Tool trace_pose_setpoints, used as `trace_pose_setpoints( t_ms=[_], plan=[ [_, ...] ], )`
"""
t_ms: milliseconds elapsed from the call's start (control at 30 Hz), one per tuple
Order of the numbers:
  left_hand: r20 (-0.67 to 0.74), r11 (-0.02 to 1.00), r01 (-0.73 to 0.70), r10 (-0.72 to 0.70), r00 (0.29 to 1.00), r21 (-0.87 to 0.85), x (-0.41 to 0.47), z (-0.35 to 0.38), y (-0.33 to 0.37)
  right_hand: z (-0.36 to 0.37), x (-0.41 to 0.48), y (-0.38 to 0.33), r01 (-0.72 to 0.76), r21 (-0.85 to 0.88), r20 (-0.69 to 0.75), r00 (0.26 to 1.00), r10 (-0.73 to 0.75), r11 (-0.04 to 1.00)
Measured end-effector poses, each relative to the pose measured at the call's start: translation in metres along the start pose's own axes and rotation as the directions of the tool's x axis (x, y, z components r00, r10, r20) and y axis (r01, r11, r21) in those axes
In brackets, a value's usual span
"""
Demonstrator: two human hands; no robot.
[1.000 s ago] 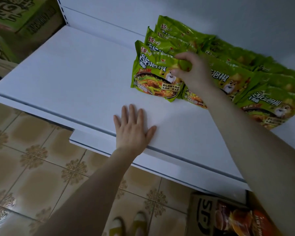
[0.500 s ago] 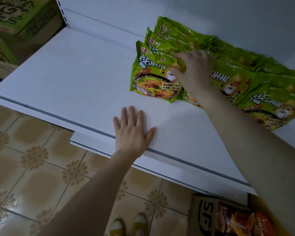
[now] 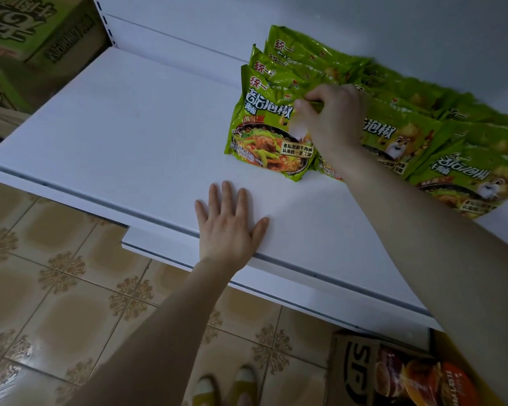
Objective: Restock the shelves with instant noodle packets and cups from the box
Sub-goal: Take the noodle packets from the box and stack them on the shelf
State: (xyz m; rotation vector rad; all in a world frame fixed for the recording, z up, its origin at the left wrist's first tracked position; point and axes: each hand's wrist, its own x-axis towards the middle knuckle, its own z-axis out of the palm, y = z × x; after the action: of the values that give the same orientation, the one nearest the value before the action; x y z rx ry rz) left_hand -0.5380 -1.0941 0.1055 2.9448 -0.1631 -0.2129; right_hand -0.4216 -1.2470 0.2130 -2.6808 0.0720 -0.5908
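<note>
Hardly anything shifts from a second ago: the right hand (image 3: 335, 121) stays at the leftmost stack of noodle packets, only its fingers curl in tighter, and the left hand (image 3: 226, 227) has not budged.

From the head camera, the right hand reaches across the white shelf (image 3: 115, 127) and grasps the front packet (image 3: 264, 136) near its upper right corner, thumb on the printed face and fingers hooked over the top edge. That green packet leans back against more green packets (image 3: 291, 54) lined up behind it, running toward the back panel. Further stacks of the same packets (image 3: 467, 177) lie to the right, overlapping, partly behind the right forearm.

The left hand lies flat and released on the shelf's front edge, fingers spread, holding nothing.

Below, the lower shelf (image 3: 165, 250) sticks out over the patterned floor tiles (image 3: 56, 288). An open cardboard box (image 3: 352, 373) sits at bottom right with orange-red packages (image 3: 417, 376) inside; whether they are packets or cups, I cannot tell. Green printed cartons (image 3: 35, 27) stand at top left.
</note>
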Motion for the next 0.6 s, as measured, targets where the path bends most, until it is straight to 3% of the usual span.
trace_pose_setpoints(
  t_ms=[600],
  plan=[
    [0.010,1.000,-0.006,0.006,1.000,-0.004,-0.0008,-0.0029,0.0010,0.0087,-0.0038,0.0019,0.065,-0.011,-0.082,0.994,-0.065,0.998]
  ],
)
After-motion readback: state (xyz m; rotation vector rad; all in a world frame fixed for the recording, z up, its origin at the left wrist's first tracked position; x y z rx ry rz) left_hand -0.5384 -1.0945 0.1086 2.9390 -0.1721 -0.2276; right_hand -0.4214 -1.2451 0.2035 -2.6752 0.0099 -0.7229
